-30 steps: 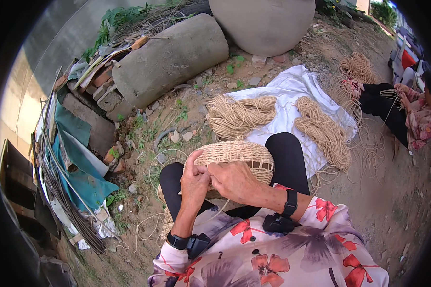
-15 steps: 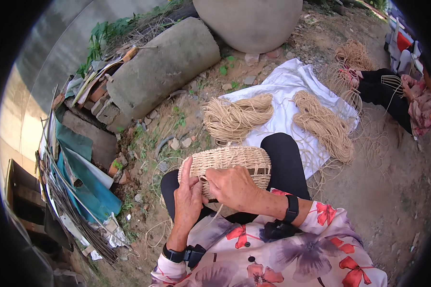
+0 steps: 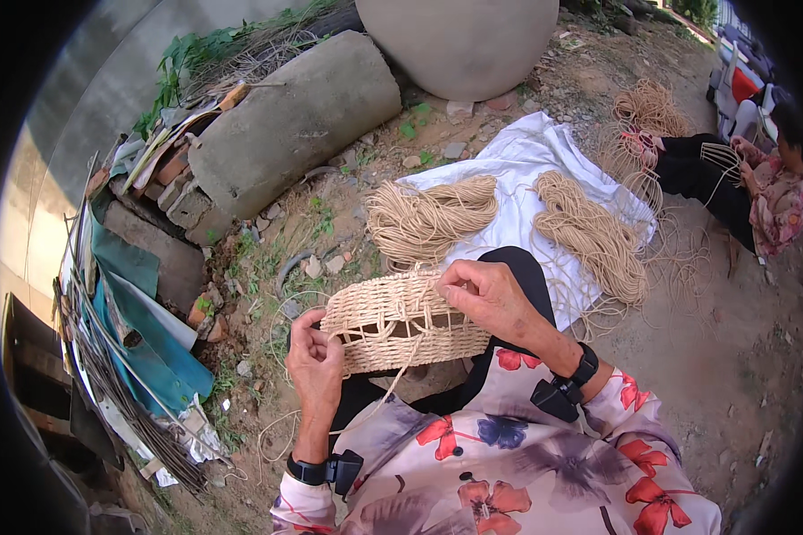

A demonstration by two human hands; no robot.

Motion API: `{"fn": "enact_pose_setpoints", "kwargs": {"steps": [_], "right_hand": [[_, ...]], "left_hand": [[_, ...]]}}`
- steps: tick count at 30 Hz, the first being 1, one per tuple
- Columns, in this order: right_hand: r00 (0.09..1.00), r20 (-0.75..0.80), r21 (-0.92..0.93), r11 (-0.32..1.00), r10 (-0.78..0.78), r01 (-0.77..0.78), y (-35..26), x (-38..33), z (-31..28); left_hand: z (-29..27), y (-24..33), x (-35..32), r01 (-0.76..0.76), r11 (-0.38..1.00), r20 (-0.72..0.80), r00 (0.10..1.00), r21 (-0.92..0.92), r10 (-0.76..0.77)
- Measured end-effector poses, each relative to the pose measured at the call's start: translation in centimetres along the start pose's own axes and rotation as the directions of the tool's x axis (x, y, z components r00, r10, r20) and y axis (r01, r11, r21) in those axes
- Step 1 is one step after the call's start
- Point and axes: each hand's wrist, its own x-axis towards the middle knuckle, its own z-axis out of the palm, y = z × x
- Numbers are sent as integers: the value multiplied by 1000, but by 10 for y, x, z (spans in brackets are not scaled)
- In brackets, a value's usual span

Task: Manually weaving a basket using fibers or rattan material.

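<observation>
One left hand, one right hand, a woven basket between them.
Left grips its left end; right curls at its upper right rim, whether gripping I can't tell. A hard tug on the strand trailing below could distort its weave. Unlike earlier, the hands sit apart.

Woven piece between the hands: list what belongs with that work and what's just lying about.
Belongs:
- woven piece
- loose strand trailing from it
- tan cord bundles, likely
- white sheet under them, likely

Apparently lying about:
- concrete cylinder
- teal sheet
- large grey rounded object
</observation>
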Motion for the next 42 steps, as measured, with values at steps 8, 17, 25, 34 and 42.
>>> {"fn": "enact_pose_setpoints", "kwargs": {"steps": [8, 17, 25, 34, 42], "right_hand": [[986, -129, -132, 987, -104, 87, 32, -17, 9], [980, -173, -102, 987, 103, -122, 60, -39, -9], [986, -149, -133, 986, 80, -100, 73, -34, -12], [785, 224, -7, 805, -577, 594, -103, 30, 68], [857, 167, 21, 871, -488, 491, -96, 10, 62]], "left_hand": [[-93, -90, 33, -62, 464, -121, 927, 883, 355], [-85, -34, 51, 445, 572, 353, 895, -689, -271], [-166, -42, 60, -335, 647, 374, 924, 685, 84], [-74, 128, -11, -381, 886, 276, 851, -264, 448], [-45, 57, 9, -136, 914, 261, 933, -383, 248]]}}
